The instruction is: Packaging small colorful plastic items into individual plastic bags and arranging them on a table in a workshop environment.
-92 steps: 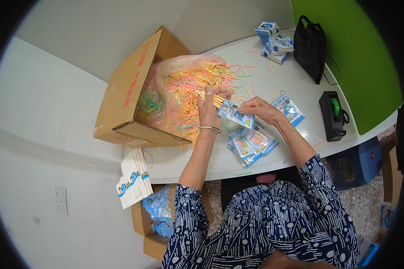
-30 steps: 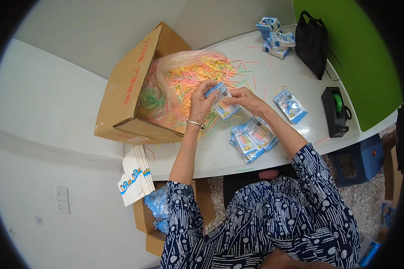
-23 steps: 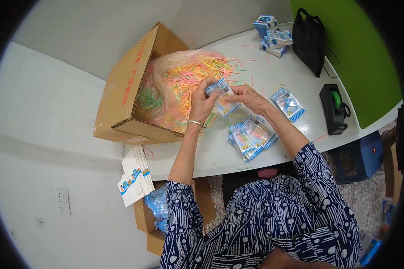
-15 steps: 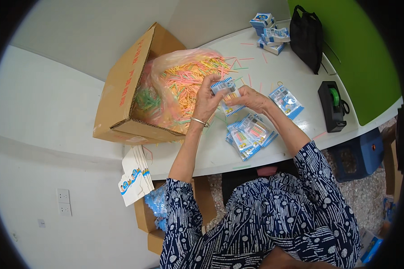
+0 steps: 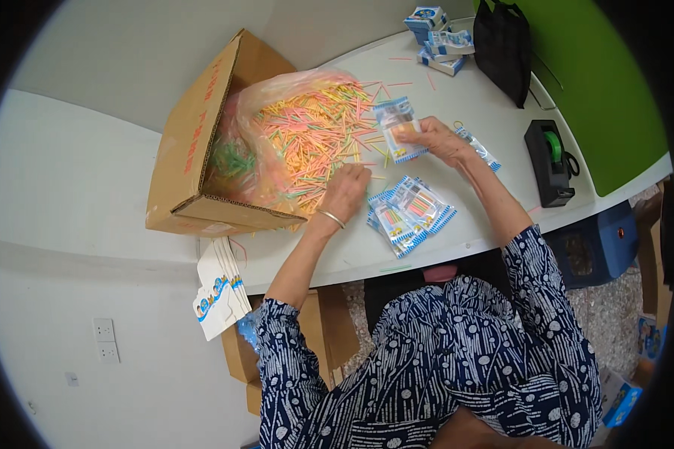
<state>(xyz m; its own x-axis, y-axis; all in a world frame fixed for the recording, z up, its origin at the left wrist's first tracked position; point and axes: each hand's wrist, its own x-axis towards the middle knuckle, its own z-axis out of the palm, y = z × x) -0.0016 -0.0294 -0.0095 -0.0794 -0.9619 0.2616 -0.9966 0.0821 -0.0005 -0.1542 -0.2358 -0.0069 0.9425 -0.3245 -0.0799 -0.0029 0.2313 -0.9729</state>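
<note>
My right hand (image 5: 443,142) grips a small clear packet (image 5: 399,129) with blue-striped ends, thumb across its front; pale sticks show inside. At the near right edge of a heap of thin pink, yellow, orange and green sticks (image 5: 307,135), my left hand (image 5: 346,192) is lowered with its fingers curled together; its fingertips are hidden, so what they pinch is not visible. The heap spills from a clear plastic bag (image 5: 251,112) inside a tipped cardboard box (image 5: 195,135). Several filled packets (image 5: 412,213) lie overlapping on the white table (image 5: 337,258), between my forearms.
Another packet (image 5: 479,146) lies partly behind my right wrist. A black tape dispenser (image 5: 550,165) stands at the right. Small blue-and-white boxes (image 5: 438,41) and a black bag (image 5: 503,52) are at the back. Folded white cartons (image 5: 223,292) hang over the left table edge.
My left hand has let go of the packet and moved down to the near edge of the stick heap. My right hand keeps the packet, now slightly farther right and higher.
</note>
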